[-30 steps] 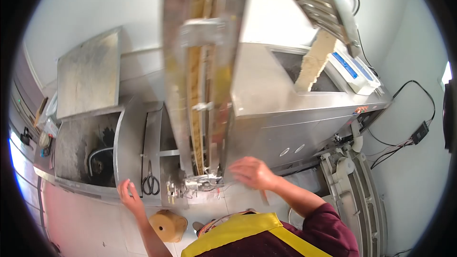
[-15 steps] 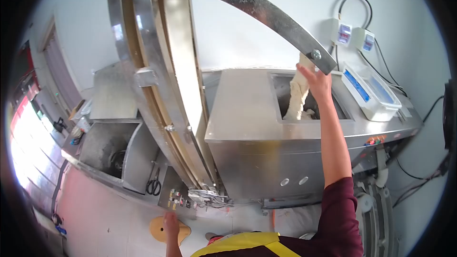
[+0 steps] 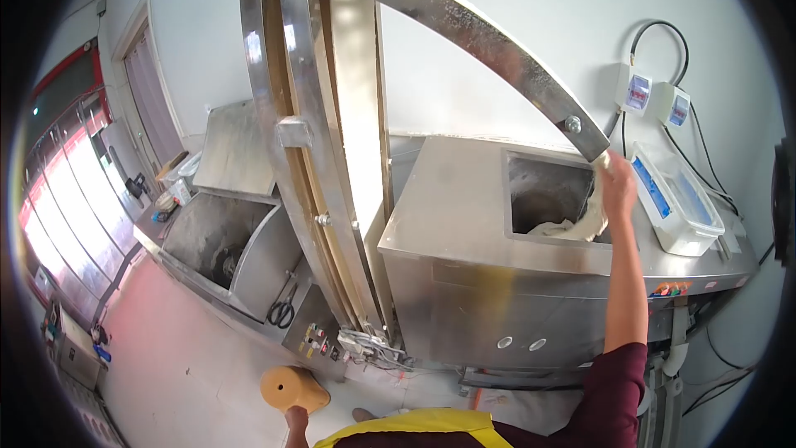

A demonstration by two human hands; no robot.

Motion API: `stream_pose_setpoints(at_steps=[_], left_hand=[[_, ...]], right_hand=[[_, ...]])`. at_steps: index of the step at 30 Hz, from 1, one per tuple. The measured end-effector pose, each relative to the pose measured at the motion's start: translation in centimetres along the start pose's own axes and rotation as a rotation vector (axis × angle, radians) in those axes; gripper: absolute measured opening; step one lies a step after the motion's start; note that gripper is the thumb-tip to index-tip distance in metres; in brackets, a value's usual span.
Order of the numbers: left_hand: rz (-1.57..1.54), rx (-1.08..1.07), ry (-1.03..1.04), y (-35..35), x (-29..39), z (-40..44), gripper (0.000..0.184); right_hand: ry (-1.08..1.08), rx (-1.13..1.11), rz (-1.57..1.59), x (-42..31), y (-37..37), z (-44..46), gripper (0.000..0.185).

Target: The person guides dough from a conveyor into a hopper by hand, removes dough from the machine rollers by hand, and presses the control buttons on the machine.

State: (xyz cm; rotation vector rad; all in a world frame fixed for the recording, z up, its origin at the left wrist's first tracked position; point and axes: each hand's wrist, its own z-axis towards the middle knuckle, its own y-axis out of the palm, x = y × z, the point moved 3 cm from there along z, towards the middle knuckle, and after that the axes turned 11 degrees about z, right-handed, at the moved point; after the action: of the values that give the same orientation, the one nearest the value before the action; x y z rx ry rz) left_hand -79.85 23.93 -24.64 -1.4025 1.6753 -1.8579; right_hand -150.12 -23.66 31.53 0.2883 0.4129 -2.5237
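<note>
My right hand (image 3: 618, 191) is closed on a length of pale dough (image 3: 592, 220) near the right edge of the square opening in a steel machine (image 3: 456, 199). From my fingers the dough hangs down and curves left into the opening's lower part. Just above the hand ends a curved steel arm (image 3: 506, 54); part of the dough's top is hidden there. Low in view, my left hand (image 3: 296, 419) hangs in front of an orange stool (image 3: 290, 382). Its fingers are too hidden to show whether they hold anything.
A white plastic tub (image 3: 684, 216) stands right of the opening, below wall switch boxes (image 3: 637, 93). Tall steel rails (image 3: 332, 158) rise at centre left. Further left is an open steel bin (image 3: 215, 232), with black-handled scissors (image 3: 281, 314) by its side.
My view has shifted left. My right hand has moved to the opening's right side, and the dough, previously nearly straight down, now bends along that edge.
</note>
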Motion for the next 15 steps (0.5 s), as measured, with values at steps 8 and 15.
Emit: stream_pose_setpoints(at_steps=[8,15], left_hand=[[-0.115,-0.149,0.091,0.0,6.7,1.4,0.024],[-0.094,-0.206,0.115,0.2,5.0,-2.4,0.016]], right_hand=[[0.349,-0.491,0.796,-7.1,3.3,-1.8,0.068],[0.603,-0.331,1.278,-9.8,5.7,3.5,0.065]])
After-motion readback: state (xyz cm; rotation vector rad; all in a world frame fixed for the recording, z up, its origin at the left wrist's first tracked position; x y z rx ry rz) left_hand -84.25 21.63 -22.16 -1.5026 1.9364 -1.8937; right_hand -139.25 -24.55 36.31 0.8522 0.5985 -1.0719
